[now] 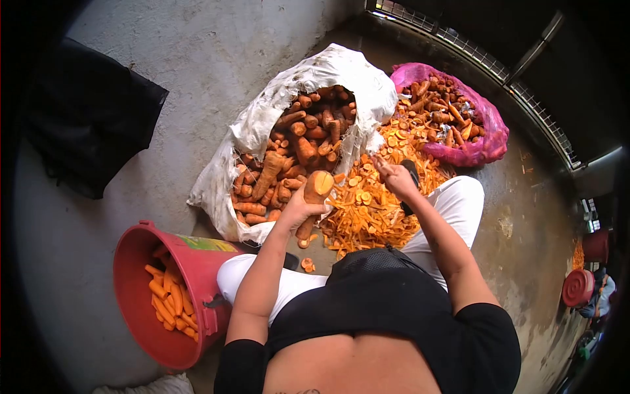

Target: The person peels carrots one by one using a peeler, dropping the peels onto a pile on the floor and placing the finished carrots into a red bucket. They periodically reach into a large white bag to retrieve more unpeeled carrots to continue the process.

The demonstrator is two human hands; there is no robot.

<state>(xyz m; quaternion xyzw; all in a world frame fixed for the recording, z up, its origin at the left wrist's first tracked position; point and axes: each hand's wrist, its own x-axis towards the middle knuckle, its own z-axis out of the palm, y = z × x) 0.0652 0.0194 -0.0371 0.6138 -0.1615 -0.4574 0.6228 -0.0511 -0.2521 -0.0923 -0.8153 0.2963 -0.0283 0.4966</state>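
Just in front of the white sack (262, 125), the left hand (296, 211) is clamped round a big carrot (318, 187), and the right hand (394, 176) is closed on a dark-handled blade (412, 173). The red bucket (131, 269) left of the sack holds few peeled carrots (169, 295). The sack is heaped, so most looks undone.

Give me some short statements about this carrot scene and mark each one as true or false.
1. The left hand holds a carrot. True.
2. The red bucket is empty. False: peeled carrots lie in it.
3. The right hand holds a dark tool. True.
4. The white sack is tied shut. False: it lies open, full of unpeeled carrots.
5. The pink mesh sack touches the red bucket. False: it lies far from it, beyond the white sack and the peelings.
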